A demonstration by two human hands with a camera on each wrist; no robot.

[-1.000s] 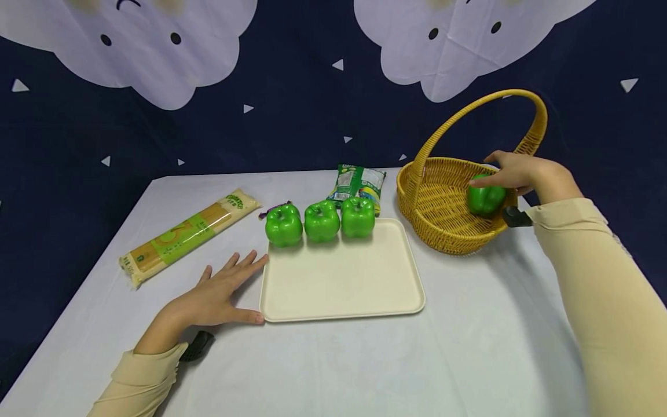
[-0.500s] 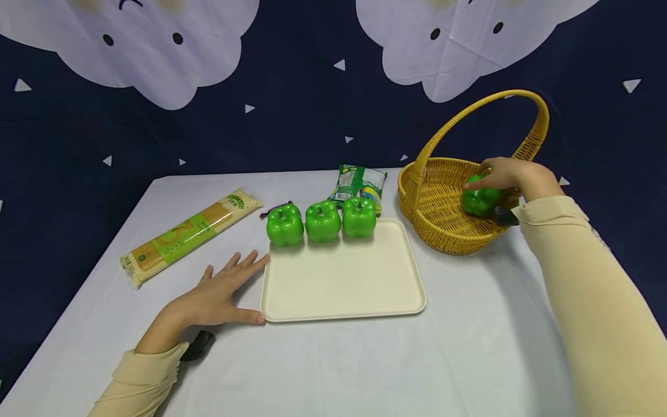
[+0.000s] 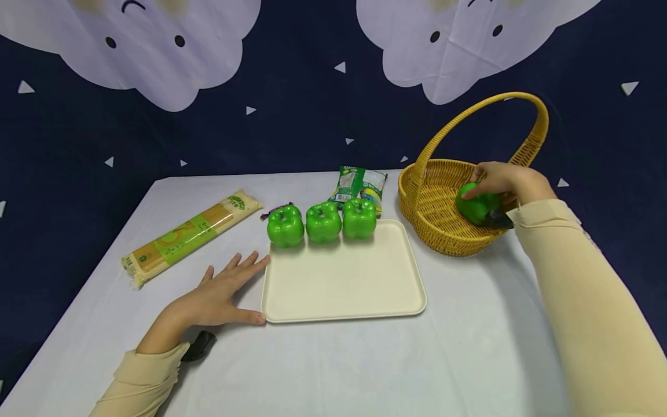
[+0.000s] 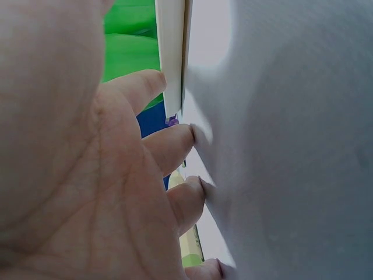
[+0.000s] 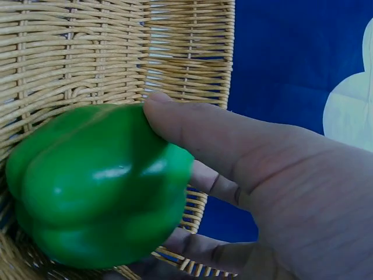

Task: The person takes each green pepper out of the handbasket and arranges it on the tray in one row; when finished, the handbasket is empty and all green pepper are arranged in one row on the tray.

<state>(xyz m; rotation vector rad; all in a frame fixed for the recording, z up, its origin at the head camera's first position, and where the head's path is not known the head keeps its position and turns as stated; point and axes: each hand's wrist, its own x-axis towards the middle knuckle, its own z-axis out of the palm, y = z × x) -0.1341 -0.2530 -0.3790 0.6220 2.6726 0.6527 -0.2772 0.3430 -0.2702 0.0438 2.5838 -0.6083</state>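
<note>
My right hand [image 3: 508, 180] reaches into the wicker basket [image 3: 443, 234] and grips a green bell pepper [image 3: 473, 207]. In the right wrist view the thumb lies on top of that bell pepper [image 5: 99, 181], with other fingers behind it, partly hidden. My left hand [image 3: 216, 295] is spread at the left edge of the cream tray [image 3: 344, 284], thumb and index fingertip right at the rim. The left wrist view shows its fingers [image 4: 169, 149] spread, their tips on the tablecloth and the tray's side. Several more green bell peppers [image 3: 323, 223] line the tray's far edge.
A pack of dried noodles [image 3: 190, 237] lies slanted left of the tray. Behind the peppers are a green snack bag [image 3: 359, 184] and a small purple wrapper [image 3: 276, 209]. The basket's tall handle [image 3: 469, 113] arches above its opening. A dark patterned cloth [image 3: 292, 87] hangs behind the table.
My right hand has moved left and slightly lower inside the basket, bringing the gripped bell pepper with it, and the pepper has tilted. The left hand has stayed at the tray's edge.
</note>
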